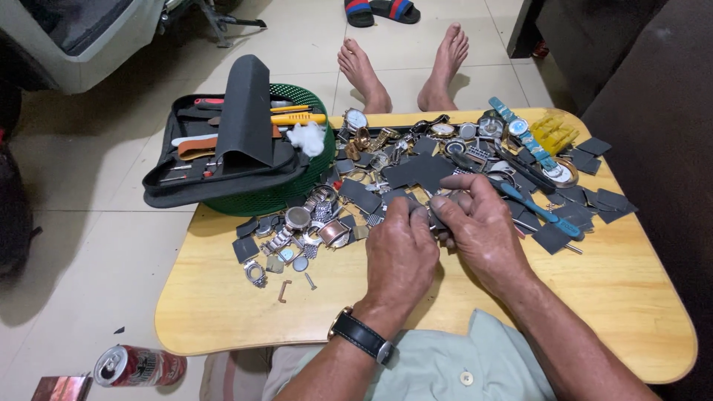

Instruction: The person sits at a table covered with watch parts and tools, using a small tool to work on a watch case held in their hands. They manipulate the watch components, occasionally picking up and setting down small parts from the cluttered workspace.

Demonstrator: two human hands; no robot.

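Note:
My left hand (401, 249) and my right hand (479, 223) meet over the middle of a small wooden table (223, 297). Their fingertips pinch a small dark part (431, 212) between them; most of it is hidden by the fingers. A black-strapped wristwatch (362, 336) is on my left wrist. Just beyond the fingers lies a heap of watches, metal bands and dark square pads (416, 171). A blue-handled tool (538, 209) lies to the right of my right hand.
A black tool case (215, 160) with screwdrivers rests open on a green basket (297, 189) at the table's far left. A drink can (137, 365) lies on the tiled floor. My bare feet (405, 70) stretch out beyond the table. Sandals (380, 10) sit farther off.

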